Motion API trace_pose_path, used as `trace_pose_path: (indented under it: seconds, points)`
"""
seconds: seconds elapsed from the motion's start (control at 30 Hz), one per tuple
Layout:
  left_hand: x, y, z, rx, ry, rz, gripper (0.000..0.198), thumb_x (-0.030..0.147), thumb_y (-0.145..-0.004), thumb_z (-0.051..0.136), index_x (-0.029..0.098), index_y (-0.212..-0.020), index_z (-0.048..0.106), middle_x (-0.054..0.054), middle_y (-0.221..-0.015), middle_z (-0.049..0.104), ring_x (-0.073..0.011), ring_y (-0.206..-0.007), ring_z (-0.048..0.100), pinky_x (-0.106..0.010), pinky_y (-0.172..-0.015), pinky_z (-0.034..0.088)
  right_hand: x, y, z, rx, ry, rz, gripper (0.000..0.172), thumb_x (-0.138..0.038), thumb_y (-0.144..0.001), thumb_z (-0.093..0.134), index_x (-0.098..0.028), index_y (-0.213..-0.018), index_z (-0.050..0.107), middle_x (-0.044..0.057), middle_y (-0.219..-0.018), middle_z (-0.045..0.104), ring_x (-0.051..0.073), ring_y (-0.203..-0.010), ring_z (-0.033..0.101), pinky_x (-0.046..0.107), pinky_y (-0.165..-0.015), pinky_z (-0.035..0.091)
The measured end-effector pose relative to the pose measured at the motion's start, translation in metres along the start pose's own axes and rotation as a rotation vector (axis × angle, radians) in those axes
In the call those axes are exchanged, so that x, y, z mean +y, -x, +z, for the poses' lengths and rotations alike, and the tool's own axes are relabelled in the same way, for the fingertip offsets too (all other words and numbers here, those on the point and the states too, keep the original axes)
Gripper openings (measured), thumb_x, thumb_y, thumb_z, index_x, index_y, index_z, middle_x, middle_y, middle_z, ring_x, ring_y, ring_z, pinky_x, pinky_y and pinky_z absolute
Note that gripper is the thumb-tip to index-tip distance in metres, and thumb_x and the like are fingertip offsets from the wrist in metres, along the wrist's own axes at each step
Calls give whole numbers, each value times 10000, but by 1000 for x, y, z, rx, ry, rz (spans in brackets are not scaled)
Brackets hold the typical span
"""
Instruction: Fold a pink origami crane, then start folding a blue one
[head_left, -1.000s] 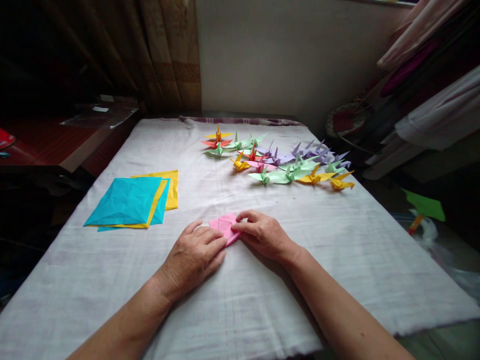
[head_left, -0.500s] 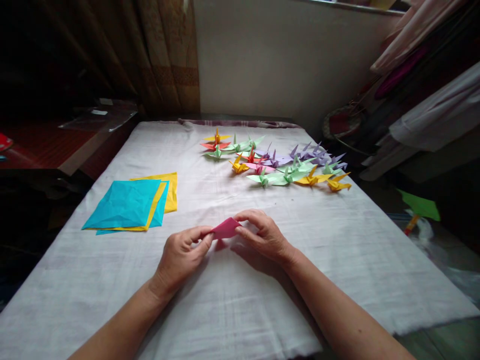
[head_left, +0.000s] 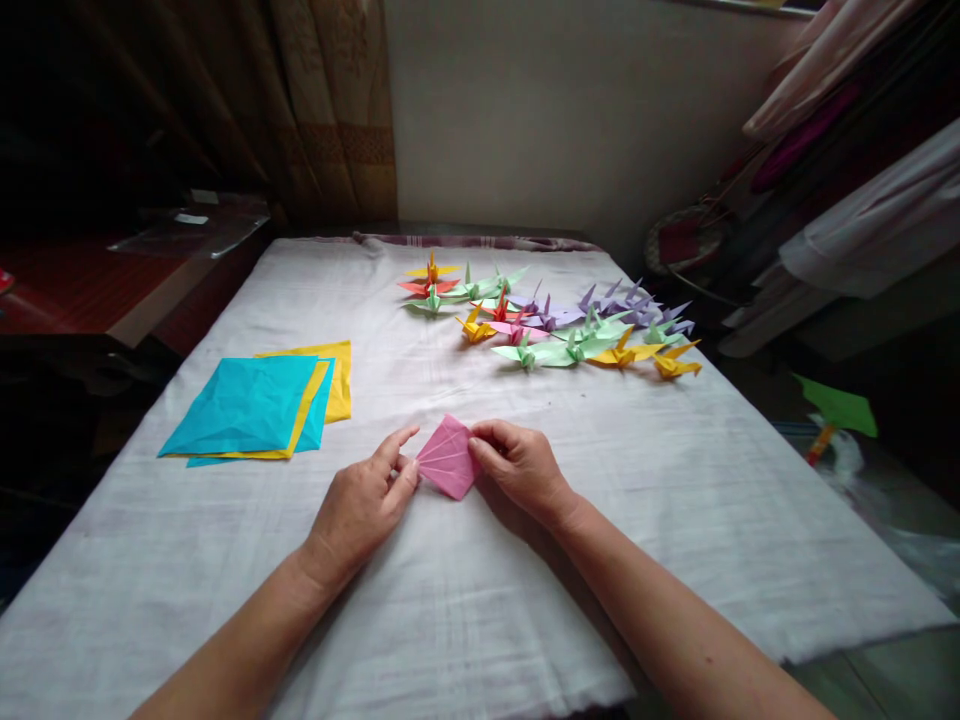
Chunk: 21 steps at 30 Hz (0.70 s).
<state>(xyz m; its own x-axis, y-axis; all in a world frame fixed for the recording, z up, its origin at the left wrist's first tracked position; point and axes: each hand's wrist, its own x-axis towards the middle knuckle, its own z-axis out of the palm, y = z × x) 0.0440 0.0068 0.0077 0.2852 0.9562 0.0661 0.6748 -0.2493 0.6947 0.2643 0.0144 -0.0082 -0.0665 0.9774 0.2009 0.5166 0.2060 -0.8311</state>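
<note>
Paper folded into a creased pink diamond (head_left: 448, 460) is to the right of the flat stack of blue and yellow paper sheets (head_left: 247, 405). Your right hand (head_left: 525, 468) pinches the corner farther from that stack; your left hand (head_left: 360, 505) is at the corner facing the stack, index finger raised, and whether it grips cannot be told. If that corner is only loosely steadied, the folds could skew; too hard a pinch opposite could crumple the paper.

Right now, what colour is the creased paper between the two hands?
Pink; the creased paper shows best in the head view.
</note>
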Motion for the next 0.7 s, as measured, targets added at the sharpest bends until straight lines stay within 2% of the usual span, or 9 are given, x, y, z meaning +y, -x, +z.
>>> trace_pose_path:
  seconds: [0.07, 0.13, 0.2, 0.27, 0.37, 0.47, 0.57, 0.63, 0.7]
  points:
    - [-2, 1, -2, 97, -238, 113, 404, 343, -935, 486, 206, -1298, 595, -19, -821, 708, -192, -702, 669, -288, -642, 486, 1, -1, 0, 7, 100, 17, 152, -251, -865, 579, -241, -870, 731, 10, -829, 761, 166, -726, 688, 262, -682, 481]
    - [-2, 1, -2, 148, -381, 264, 326, 302, -957, 469, 220, -1211, 656, -50, -920, 721, -218, -815, 676, -312, -702, 500, 2, -2, 0, 2, 198, 23, 150, -254, -878, 578, -248, -876, 728, 12, -834, 762, 177, -742, 694, 272, -687, 477]
    - [-3, 0, 0, 126, -442, 438, 312, 236, -967, 449, 231, -1180, 677, -70, -1101, 720, -251, -1006, 655, -363, -834, 501, 3, -3, 2, -3, 282, 8, 154, -263, -894, 572, -243, -876, 724, 19, -821, 756, 190, -746, 692, 284, -687, 473]
    - [-4, -1, 3, 65, -469, 554, 332, 194, -967, 449, 236, -1218, 661, -62, -1272, 677, -285, -1177, 590, -440, -965, 452, 4, -4, 2, 7, 324, -18, 154, -265, -904, 567, -234, -891, 717, 27, -826, 751, 197, -759, 687, 293, -698, 474]
    - [-7, -3, 8, 4, -496, 546, 326, 221, -973, 477, 245, -1254, 641, -43, -1333, 651, -308, -1245, 549, -515, -1032, 387, 6, -6, 1, 55, 312, -74, 156, -239, -893, 570, -216, -978, 699, 49, -899, 738, 197, -803, 673, 299, -734, 486]
    - [-10, -4, 10, -8, -470, 491, 318, 248, -976, 495, 257, -1259, 641, -37, -1320, 660, -300, -1233, 558, -524, -1039, 374, 3, -4, -7, 71, 291, -173, 180, -178, -859, 559, -191, -991, 681, 78, -956, 694, 203, -875, 647, 311, -787, 493]
    - [-10, -5, 11, 1, -423, 468, 304, 266, -974, 510, 269, -1240, 657, -35, -1292, 675, -284, -1218, 563, -511, -1048, 369, -3, 1, -17, -69, 281, -303, 170, -151, -816, 584, -200, -955, 670, 70, -967, 659, 197, -898, 621, 310, -810, 486]
    - [-9, -6, 11, 14, -397, 459, 285, 283, -973, 522, 274, -1214, 674, -33, -1252, 696, -272, -1193, 574, -497, -1045, 373, -7, 6, -20, -189, 327, -375, 189, -209, -792, 660, -205, -981, 662, 73, -1015, 656, 212, -926, 604, 328, -825, 478]
    - [-9, -8, 10, 27, -380, 458, 264, 296, -972, 534, 271, -1182, 692, -29, -1216, 712, -262, -1163, 586, -483, -1035, 379, -9, 8, -19, -251, 411, -413, 217, -283, -781, 720, -203, -973, 657, 78, -1036, 655, 229, -941, 590, 350, -836, 462]
